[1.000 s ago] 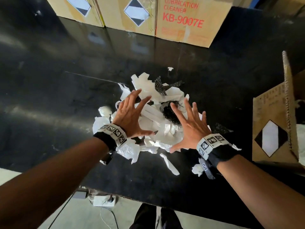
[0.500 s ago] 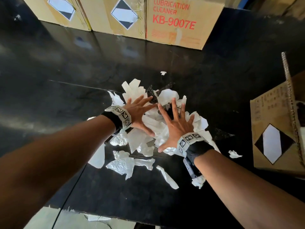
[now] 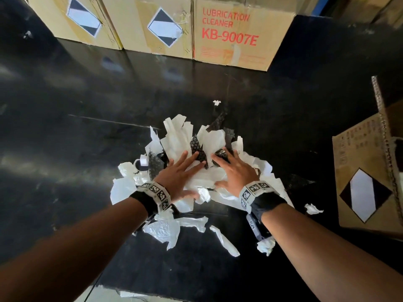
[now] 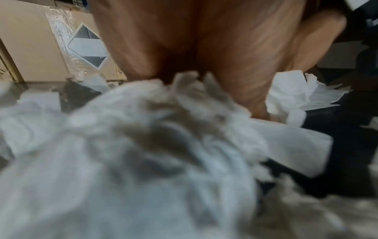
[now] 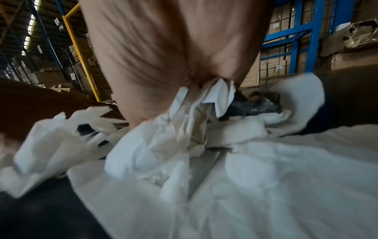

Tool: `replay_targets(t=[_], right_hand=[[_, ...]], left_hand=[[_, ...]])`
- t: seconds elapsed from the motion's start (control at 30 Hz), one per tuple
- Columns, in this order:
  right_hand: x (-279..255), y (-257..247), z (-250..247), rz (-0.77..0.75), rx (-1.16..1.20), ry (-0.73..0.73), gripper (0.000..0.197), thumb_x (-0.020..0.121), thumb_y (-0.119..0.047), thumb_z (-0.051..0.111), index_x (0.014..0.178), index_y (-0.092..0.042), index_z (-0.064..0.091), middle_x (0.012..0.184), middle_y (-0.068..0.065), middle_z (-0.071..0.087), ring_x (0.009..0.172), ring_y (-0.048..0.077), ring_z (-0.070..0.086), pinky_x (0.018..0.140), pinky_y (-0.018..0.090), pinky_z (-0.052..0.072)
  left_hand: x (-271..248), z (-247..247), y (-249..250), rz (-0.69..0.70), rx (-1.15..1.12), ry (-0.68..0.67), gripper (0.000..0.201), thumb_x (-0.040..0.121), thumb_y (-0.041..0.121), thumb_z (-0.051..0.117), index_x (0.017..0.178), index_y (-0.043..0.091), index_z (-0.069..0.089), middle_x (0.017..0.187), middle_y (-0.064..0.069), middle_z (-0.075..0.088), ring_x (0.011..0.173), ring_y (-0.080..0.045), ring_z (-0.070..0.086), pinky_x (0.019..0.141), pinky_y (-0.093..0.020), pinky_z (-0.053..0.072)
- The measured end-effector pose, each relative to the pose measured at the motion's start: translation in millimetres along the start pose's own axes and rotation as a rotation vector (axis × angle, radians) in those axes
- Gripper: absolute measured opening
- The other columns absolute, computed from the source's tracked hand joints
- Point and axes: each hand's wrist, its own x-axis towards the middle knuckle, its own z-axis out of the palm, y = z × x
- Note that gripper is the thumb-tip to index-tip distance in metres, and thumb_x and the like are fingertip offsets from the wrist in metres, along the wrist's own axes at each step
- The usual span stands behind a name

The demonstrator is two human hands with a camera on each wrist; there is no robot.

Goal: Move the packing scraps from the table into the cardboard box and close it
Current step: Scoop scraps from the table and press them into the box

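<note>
The scraps (image 3: 209, 171) are heaped mid-worktop (image 3: 87, 127), pressed under the flat, spread left hand (image 3: 178, 177) and right hand (image 3: 231, 175), no grip closed, while the box (image 3: 366, 177) at right is left open.

Table: a glossy black table (image 3: 91, 88) fills the head view, catching pale reflections.
Boxes: three closed cartons (image 3: 152, 25) stand in a row at 12 o'clock along the far edge; the right one (image 3: 235, 38) reads LUBRICATION CLEANER KB-9007E in red.
Racking: blue shelving (image 5: 302, 35) at 1 o'clock in the right wrist view, stacked with cartons; a yellow post (image 5: 79, 51) at 10 o'clock.
Floor: pale floor (image 3: 104, 295) shows at 6 o'clock.
</note>
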Motion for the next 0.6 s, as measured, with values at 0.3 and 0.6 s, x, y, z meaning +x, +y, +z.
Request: replay_targets(t=[0.3, 0.6], right_hand=[[-0.5, -9.5, 16.3, -0.02, -0.021, 0.19, 0.06, 0.084, -0.007, 0.067, 0.14, -0.027, 0.058, 0.112, 0.009, 0.072, 0.099, 0.033, 0.07, 0.065, 0.044, 0.061], [-8.4, -23.9, 3.7, 0.023, -0.001, 0.227, 0.059, 0.079, -0.001, 0.075, 0.132, -0.025, 0.064, 0.103, 0.01, 0.073, 0.077, 0.033, 0.073, 0.062, 0.042, 0.062]], left_hand=[[8.4, 0.7, 30.3, -0.163, 0.126, 0.074, 0.078, 0.098, 0.007, 0.047, 0.157, 0.04, 0.009, 0.168, 0.005, 0.003, 0.153, -0.028, 0.014, 0.089, -0.043, 0.057], [-3.1, -12.9, 34.1, -0.187, -0.026, 0.185, 0.072, 0.091, -0.003, 0.049, 0.149, 0.039, 0.041, 0.163, 0.008, 0.023, 0.146, -0.022, 0.034, 0.09, -0.042, 0.056]])
